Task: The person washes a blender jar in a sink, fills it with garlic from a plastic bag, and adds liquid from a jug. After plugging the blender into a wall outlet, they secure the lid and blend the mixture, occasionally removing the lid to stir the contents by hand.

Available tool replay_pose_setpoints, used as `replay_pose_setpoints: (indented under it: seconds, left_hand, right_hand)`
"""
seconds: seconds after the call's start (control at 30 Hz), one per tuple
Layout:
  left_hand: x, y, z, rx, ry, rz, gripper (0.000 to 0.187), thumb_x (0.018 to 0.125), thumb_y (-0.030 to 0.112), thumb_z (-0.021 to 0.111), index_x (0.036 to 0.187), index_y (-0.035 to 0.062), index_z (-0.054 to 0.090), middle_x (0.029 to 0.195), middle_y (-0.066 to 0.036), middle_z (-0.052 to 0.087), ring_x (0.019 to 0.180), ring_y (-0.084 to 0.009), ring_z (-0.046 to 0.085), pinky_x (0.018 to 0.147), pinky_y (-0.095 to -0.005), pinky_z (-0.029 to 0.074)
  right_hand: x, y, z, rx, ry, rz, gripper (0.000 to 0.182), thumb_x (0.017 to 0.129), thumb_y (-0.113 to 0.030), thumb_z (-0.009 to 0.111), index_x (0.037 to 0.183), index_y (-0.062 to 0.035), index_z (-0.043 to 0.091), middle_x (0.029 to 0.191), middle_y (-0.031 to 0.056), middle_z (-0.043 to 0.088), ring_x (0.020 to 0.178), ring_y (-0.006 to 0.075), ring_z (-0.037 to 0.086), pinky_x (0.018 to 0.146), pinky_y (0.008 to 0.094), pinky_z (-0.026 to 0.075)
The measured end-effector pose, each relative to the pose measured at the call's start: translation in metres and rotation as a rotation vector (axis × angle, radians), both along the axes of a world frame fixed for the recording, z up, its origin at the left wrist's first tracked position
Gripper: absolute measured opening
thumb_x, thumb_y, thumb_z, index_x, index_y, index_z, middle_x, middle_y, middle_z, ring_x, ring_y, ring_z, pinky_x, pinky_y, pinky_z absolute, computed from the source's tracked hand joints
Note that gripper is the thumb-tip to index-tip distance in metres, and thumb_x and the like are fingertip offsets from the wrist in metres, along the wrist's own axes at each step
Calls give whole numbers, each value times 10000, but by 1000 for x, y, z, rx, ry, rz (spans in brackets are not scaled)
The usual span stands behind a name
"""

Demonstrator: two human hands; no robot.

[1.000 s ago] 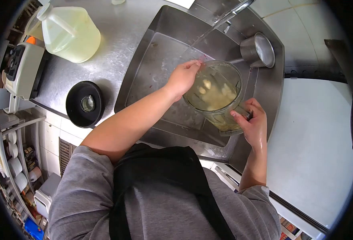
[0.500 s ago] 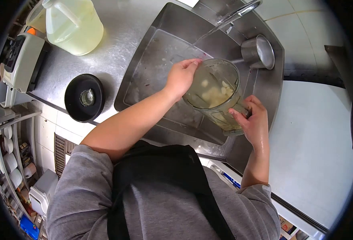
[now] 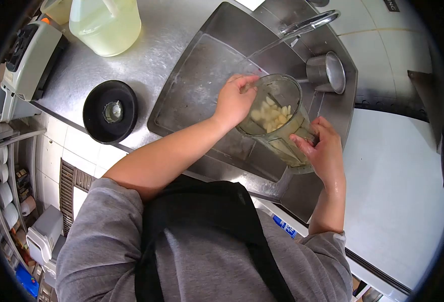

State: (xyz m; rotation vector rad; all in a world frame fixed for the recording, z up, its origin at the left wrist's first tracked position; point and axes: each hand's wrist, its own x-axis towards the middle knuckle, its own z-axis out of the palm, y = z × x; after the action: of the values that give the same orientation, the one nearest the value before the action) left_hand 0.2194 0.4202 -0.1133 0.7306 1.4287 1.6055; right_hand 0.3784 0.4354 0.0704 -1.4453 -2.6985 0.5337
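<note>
My right hand [image 3: 324, 151] is closed around the handle of a clear blender jar [image 3: 282, 143], which I hold tilted over the steel sink [image 3: 181, 108]. Cloudy water and pale pieces that look like peeled garlic cloves [image 3: 271, 117] lie inside it. At the jar's left rim, my left hand [image 3: 236, 99] is curled with thumb and fingers gripping the edge; part of that contact is hidden. A thin stream of water runs from the faucet [image 3: 312, 22] into the sink just beyond the jar.
A metal saucepan [image 3: 325, 73] rests at the sink's right back. On the left counter are a black blender lid [image 3: 110, 111] or bowl-like piece, a jug of yellowish liquid [image 3: 106, 30] and a grey-white appliance [image 3: 33, 63]. A white surface [image 3: 393, 196] lies at right.
The cloudy water in the jar has dropped, and more of the pale pieces show. Both hands and the jar have shifted slightly right; my left fingers are more curled at the rim.
</note>
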Motion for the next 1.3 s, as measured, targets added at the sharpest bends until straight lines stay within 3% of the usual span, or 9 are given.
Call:
replay_pose_setpoints:
  seconds: [0.13, 0.2, 0.93, 1.03, 1.1, 1.2, 1.3]
  left_hand:
    - [-6, -5, 7, 4, 21, 20, 273, 812, 129, 622, 1065, 37, 670, 1046, -107, 589, 979, -241, 566, 870, -315, 443]
    - [-9, -8, 7, -34, 68, -12, 273, 847, 124, 636, 1112, 64, 664, 1095, -73, 567, 963, -184, 555, 875, -287, 431]
    - [-22, -26, 13, -39, 106, -43, 354, 825, 210, 681, 1122, 40, 592, 1104, -110, 543, 1029, -216, 559, 893, -305, 449]
    - [-20, -28, 14, -58, 104, -48, 360, 838, 245, 671, 1121, 37, 586, 1111, -116, 544, 1036, -223, 558, 900, -311, 445]
    - [-18, -28, 13, -33, 33, -24, 387, 812, 323, 687, 1054, 38, 588, 1102, -145, 541, 1044, -303, 544, 917, -369, 433]
    - [-15, -28, 11, -17, 54, -46, 403, 822, 333, 678, 1072, 34, 576, 1103, -160, 529, 1059, -308, 533, 929, -368, 425]
    - [-11, -31, 12, -58, 99, -75, 386, 859, 303, 648, 1118, 29, 564, 1126, -145, 540, 1063, -255, 534, 932, -332, 418]
  right_hand:
    - [-9, -2, 4, -4, -41, 16, 390, 716, -219, 803, 716, 52, 522, 737, 105, 479, 572, 233, 475, 553, 337, 410]
    - [-14, -2, 8, -6, -68, 22, 387, 717, -216, 802, 716, 54, 524, 736, 106, 476, 574, 238, 475, 553, 340, 408]
    - [-62, -14, 32, -3, -235, 94, 394, 733, -235, 782, 679, 65, 532, 742, 145, 496, 649, 312, 506, 600, 402, 411]
    - [-67, -17, 35, -2, -283, 92, 398, 734, -248, 780, 676, 61, 535, 745, 151, 504, 660, 320, 519, 608, 409, 416]
    - [-68, -18, 36, 2, -304, 96, 396, 738, -255, 776, 682, 57, 539, 748, 156, 508, 669, 328, 526, 616, 415, 419]
    - [-70, -19, 37, 18, -331, 123, 392, 746, -270, 765, 705, 52, 546, 760, 165, 519, 691, 344, 539, 636, 423, 426]
    - [-75, -22, 40, 32, -386, 144, 388, 757, -284, 752, 748, 49, 554, 785, 176, 537, 723, 362, 553, 661, 428, 436]
